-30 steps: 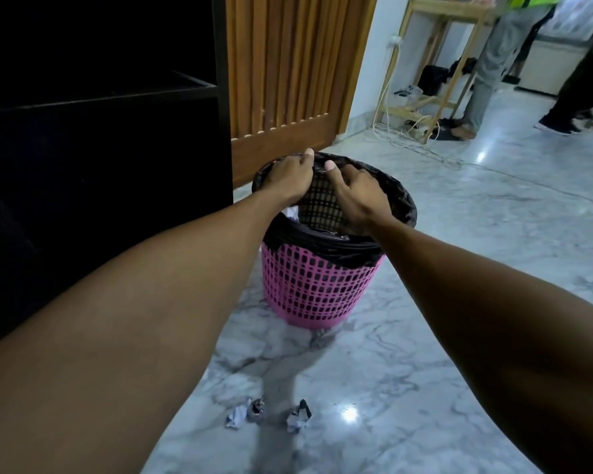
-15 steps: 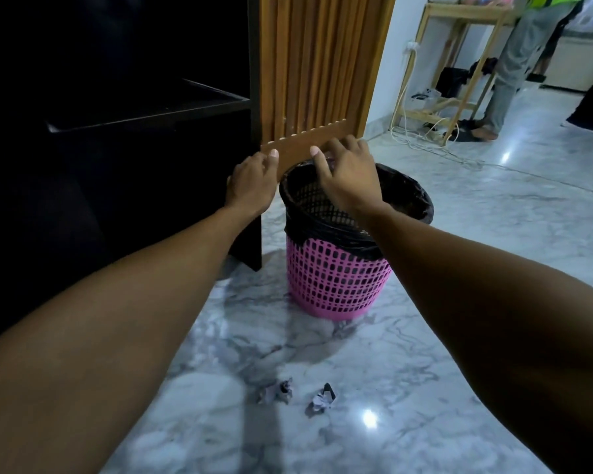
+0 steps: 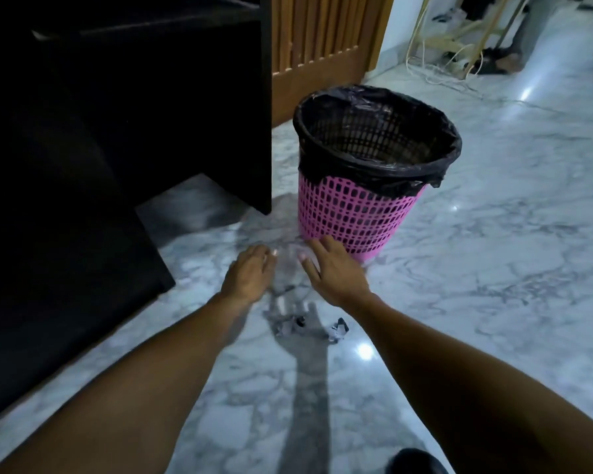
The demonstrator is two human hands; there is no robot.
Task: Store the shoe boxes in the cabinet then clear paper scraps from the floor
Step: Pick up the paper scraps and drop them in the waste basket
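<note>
Two crumpled paper scraps lie on the marble floor: one (image 3: 288, 326) in the shadow of my arms, the other (image 3: 338, 330) just right of it. Above them hover my left hand (image 3: 249, 275) and my right hand (image 3: 334, 270), both empty with relaxed fingers, palms down, a short gap between them. A pink mesh bin (image 3: 353, 206) lined with a black bag stands just beyond my right hand. The dark cabinet (image 3: 124, 107) fills the left side; its inside is too dark to see.
A slatted wooden door panel (image 3: 322, 32) stands behind the bin. Cables and a wooden rack (image 3: 459, 42) lie at the far right. A dark shape (image 3: 415, 461) shows at the bottom edge. Marble floor stretches to the right.
Both hands have left the bin's rim and dropped down toward the floor in front of it, over the scraps. The view has tilted down and the bin now stands free.
</note>
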